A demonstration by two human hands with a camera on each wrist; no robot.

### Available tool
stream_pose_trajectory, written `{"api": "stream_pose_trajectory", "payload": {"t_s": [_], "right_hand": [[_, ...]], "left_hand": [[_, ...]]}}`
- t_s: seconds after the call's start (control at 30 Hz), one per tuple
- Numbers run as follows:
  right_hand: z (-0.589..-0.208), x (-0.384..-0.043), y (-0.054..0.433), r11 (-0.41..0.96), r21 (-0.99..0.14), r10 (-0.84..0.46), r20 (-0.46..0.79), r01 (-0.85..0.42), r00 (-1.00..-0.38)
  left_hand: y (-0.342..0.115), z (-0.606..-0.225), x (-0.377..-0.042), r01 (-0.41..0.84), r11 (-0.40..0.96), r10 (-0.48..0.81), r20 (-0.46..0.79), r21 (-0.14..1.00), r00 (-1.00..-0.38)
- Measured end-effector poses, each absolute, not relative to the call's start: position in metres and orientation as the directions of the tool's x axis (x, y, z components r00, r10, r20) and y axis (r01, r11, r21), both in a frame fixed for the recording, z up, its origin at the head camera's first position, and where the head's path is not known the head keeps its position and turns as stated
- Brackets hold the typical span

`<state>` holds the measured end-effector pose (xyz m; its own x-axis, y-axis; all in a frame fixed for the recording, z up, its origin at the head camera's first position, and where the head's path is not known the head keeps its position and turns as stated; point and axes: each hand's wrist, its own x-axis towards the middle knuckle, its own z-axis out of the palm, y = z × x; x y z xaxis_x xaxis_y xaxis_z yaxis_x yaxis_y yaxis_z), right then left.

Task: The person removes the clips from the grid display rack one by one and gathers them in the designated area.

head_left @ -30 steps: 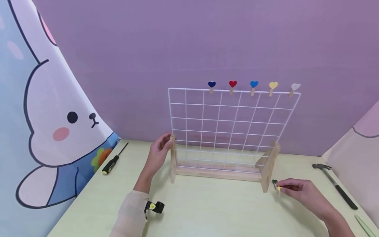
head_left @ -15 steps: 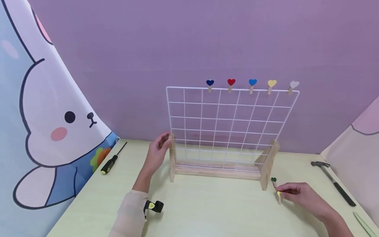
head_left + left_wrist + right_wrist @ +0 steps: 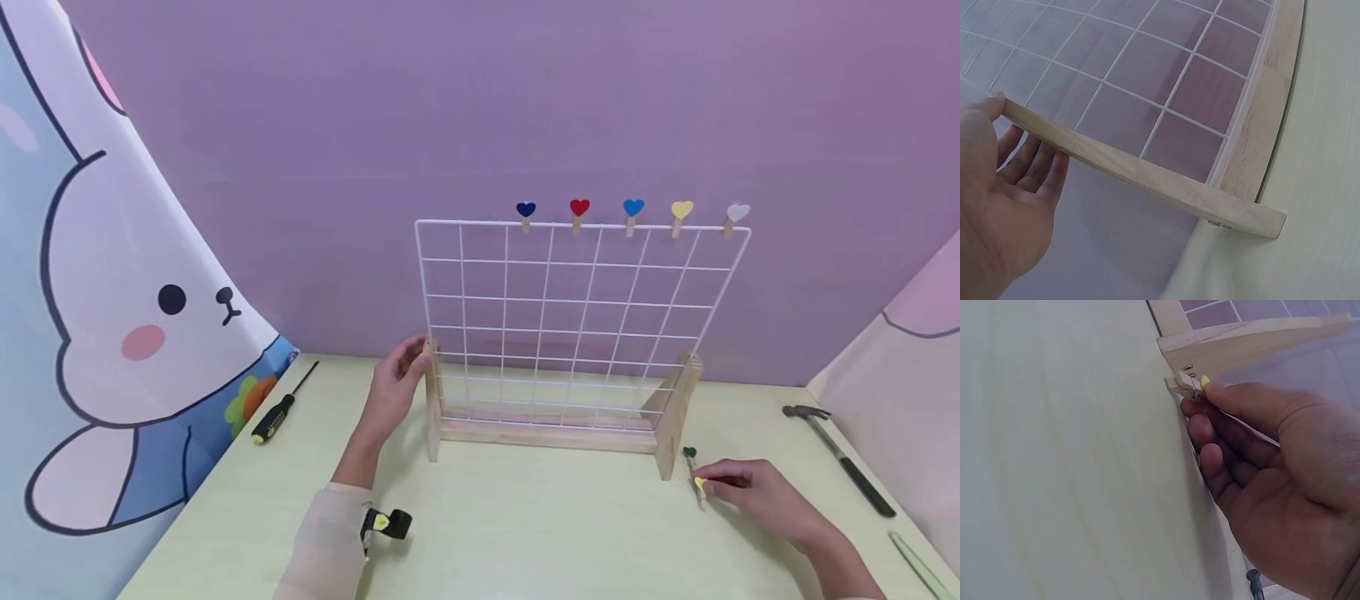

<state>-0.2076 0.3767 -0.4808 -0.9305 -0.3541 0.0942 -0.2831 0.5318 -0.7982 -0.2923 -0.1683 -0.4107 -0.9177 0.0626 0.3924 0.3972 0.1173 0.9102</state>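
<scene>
My left hand (image 3: 393, 383) grips the top of the left wooden upright (image 3: 1141, 172), its thumb over the end and fingers behind. That upright belongs to the wooden stand (image 3: 551, 437) holding a white wire grid (image 3: 577, 304). Beyond the stand's right foot, my right hand (image 3: 757, 496) pinches a small yellow-heart clothespin (image 3: 701, 497) between thumb and index finger, low over the table. In the right wrist view, the clothespin's wooden legs (image 3: 1180, 384) point away from the fingertips. Just past it lies a green-heart clothespin (image 3: 690, 455). The grid's top wire carries several heart clothespins, including a red one (image 3: 579, 208).
A hammer (image 3: 840, 458) lies at the right, with a light green strip-like tool (image 3: 917, 562) nearer me. On the left is a screwdriver (image 3: 281, 410). A purple backdrop (image 3: 337, 208) rises behind the table, and a bunny-print cloth (image 3: 135, 250) hangs on the left.
The yellow-heart clothespin has tipped between my right fingers and shows more of its wooden legs. My left hand keeps its grip. The whole head view has shifted slightly.
</scene>
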Motion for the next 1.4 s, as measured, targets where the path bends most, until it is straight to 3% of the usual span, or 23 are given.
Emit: {"api": "stream_pose_trajectory", "payload": {"t_s": [0.9, 1.4], "right_hand": [[-0.494, -0.212, 0.378, 0.494, -0.745, -0.422, 0.245, -0.448, -0.873], [-0.491, -0.209, 0.376, 0.571, -0.719, -0.385, 0.193, -0.397, -0.903]], "left_hand": [[-0.168, -0.411, -0.293, 0.401, 0.119, 0.069, 0.395, 0.908, -0.916], [-0.168, -0.412, -0.292, 0.404, 0.111, 0.064, 0.400, 0.908, -0.914]]}}
